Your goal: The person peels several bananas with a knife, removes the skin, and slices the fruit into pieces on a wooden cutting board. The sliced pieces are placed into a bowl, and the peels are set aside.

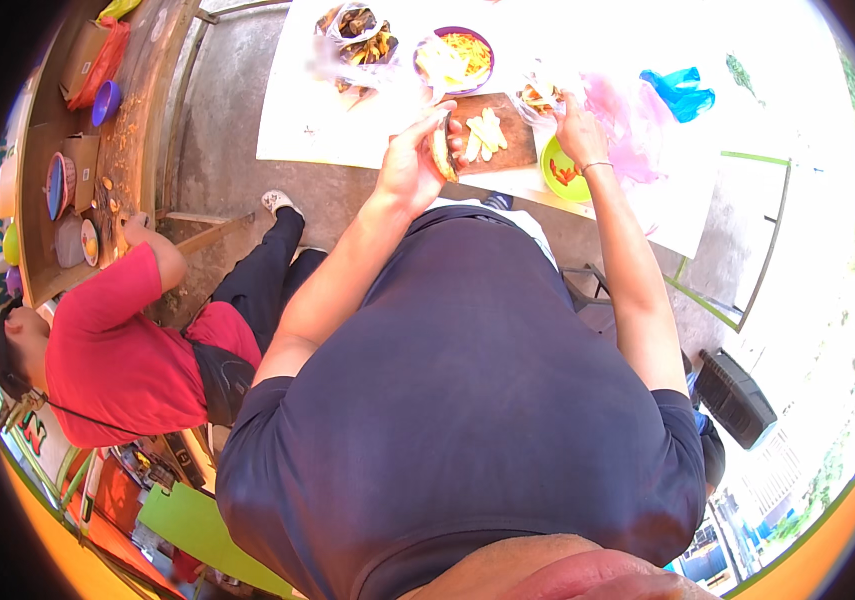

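My left hand (408, 161) holds a banana or plantain (441, 154), browned on the outside with a pale side showing, above the near edge of the white table. My right hand (583, 137) reaches down to a clear plastic bag (540, 100) with orange-brown scraps; whether its fingers grip anything is hidden. Between the hands, a wooden cutting board (519, 146) bears several pale yellow slices (486, 135). Under my right wrist stands a lime-green bowl (553, 159) with red-orange pieces in it.
Farther back are a purple-rimmed bowl (492, 54) of orange and pale shreds and a plastic bag (358, 45) of dark peels. Pink plastic (626, 124) and a blue bag (681, 94) lie right. On the left, a person in red (123, 345) works at a wooden counter (131, 127).
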Tool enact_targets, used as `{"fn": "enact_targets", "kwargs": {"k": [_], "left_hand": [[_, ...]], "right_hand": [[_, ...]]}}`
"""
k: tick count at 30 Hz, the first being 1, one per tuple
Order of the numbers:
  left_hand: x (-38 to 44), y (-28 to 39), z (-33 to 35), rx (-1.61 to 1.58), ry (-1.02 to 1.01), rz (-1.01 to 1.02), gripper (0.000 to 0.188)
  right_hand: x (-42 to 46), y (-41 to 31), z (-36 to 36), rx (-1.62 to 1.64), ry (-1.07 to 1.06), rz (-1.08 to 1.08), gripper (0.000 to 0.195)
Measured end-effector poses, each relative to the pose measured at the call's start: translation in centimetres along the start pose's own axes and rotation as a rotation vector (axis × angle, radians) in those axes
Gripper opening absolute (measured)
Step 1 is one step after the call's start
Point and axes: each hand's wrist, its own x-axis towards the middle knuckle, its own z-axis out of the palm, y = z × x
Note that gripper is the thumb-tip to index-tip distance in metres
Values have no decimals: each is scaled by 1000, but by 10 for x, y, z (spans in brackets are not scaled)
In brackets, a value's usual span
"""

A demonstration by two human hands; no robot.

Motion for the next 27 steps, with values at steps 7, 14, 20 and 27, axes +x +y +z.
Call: {"fn": "enact_targets", "kwargs": {"k": [7,14,20,27], "left_hand": [[71,-31,-49,496,59,-162,43],[132,-77,-66,950,79,-83,29],[185,-112,-57,901,18,-263,53],[202,-123,-77,657,165,-216,46]], "right_hand": [[0,-6,-1,-45,-2,0,44],[6,-8,20,7,78,79,42],[-7,-53,6,74,139,192,41],[-10,-55,13,174,220,203,45]]}}
